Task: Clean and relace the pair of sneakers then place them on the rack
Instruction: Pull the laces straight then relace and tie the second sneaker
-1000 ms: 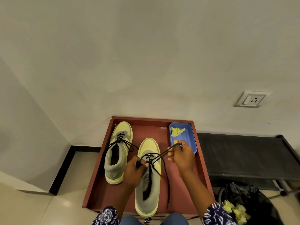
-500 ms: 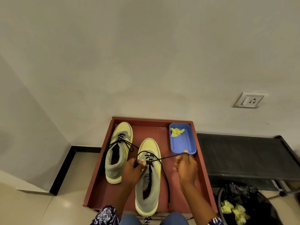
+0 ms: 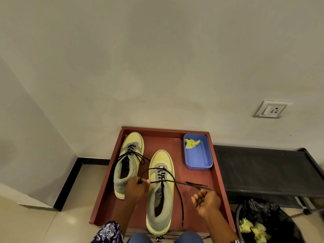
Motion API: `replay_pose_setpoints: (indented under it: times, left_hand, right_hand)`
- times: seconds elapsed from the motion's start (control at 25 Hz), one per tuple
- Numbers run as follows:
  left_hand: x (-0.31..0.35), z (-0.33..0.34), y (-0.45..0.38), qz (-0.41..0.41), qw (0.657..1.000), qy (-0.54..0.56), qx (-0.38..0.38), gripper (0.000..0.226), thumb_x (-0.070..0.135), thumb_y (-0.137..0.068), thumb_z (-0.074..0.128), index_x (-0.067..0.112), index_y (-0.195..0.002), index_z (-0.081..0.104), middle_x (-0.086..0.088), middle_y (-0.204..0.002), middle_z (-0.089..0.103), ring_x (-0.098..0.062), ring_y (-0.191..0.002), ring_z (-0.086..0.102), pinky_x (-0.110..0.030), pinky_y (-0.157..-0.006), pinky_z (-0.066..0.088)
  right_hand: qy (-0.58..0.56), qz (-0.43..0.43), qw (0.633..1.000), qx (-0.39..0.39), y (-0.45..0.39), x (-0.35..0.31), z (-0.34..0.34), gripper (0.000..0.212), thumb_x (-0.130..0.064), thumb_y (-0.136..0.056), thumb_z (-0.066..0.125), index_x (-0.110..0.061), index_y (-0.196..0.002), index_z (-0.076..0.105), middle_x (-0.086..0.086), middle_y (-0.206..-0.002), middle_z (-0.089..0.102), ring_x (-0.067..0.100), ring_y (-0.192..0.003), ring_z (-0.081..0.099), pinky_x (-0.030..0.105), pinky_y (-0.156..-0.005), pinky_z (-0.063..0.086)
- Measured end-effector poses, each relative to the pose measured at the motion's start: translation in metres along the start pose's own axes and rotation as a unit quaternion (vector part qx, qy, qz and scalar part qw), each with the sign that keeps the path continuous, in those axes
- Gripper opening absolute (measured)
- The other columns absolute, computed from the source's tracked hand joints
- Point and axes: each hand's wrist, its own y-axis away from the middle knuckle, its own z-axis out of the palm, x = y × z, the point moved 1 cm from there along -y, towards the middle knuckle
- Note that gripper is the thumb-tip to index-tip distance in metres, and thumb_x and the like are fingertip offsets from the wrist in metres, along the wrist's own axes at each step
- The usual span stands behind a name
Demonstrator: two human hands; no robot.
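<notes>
Two yellow-and-grey sneakers stand toe-away on a red tray. The far sneaker has its black laces threaded and loose. The near sneaker lies between my hands. My left hand pinches a loop of its black lace beside the tongue. My right hand is low on the right over the tray, fingers curled round the other strand, which is pulled out sideways. One lace end trails down the tray. The black rack stands to the right.
A blue plastic box holding a crumpled yellow cloth sits at the tray's far right corner. A bin lined with a black bag and yellow scraps stands under the rack. A wall with a socket is behind.
My right hand has drawn the lace strand rightward and down, away from the blue box. My left hand stays at the shoe, keeping its pinch on the loop.
</notes>
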Motion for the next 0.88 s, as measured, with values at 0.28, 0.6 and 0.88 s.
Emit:
replay_pose_setpoints:
  times: [0.28,0.6,0.88]
  left_hand:
    - [0.007,-0.002,0.006,-0.043,0.998,-0.031,0.021,0.025,0.009,-0.088,0.057,0.009,-0.108,0.041,-0.011,-0.08,0.056,-0.023,-0.064,0.058,-0.029,-0.054,0.046]
    - [0.027,0.019,0.01,0.209,0.918,-0.331,-0.055,0.023,0.019,-0.091,0.048,0.012,-0.107,0.064,-0.007,-0.109,0.061,-0.019,-0.101,0.056,-0.028,-0.087,0.043]
    - [0.033,0.018,0.002,0.206,0.922,-0.315,-0.085,0.024,0.011,-0.088,0.051,0.012,-0.102,0.07,-0.004,-0.105,0.071,-0.015,-0.098,0.064,-0.013,-0.078,0.042]
  right_hand:
    - [0.424,-0.264,0.864,0.064,-0.006,0.023,0.01,0.028,-0.021,-0.088,0.046,-0.01,-0.113,0.052,0.02,-0.099,0.064,0.032,-0.08,0.06,0.029,-0.064,0.039]
    - [0.599,-0.482,0.62,-0.158,0.013,0.04,0.061,0.049,-0.018,-0.083,0.032,-0.017,-0.126,0.055,0.005,-0.123,0.059,0.025,-0.114,0.052,0.03,-0.097,0.042]
    - [0.582,-0.5,0.615,-0.18,0.013,0.028,0.065,0.034,-0.006,-0.085,0.044,-0.013,-0.11,0.065,0.011,-0.11,0.065,0.027,-0.103,0.058,0.027,-0.084,0.043]
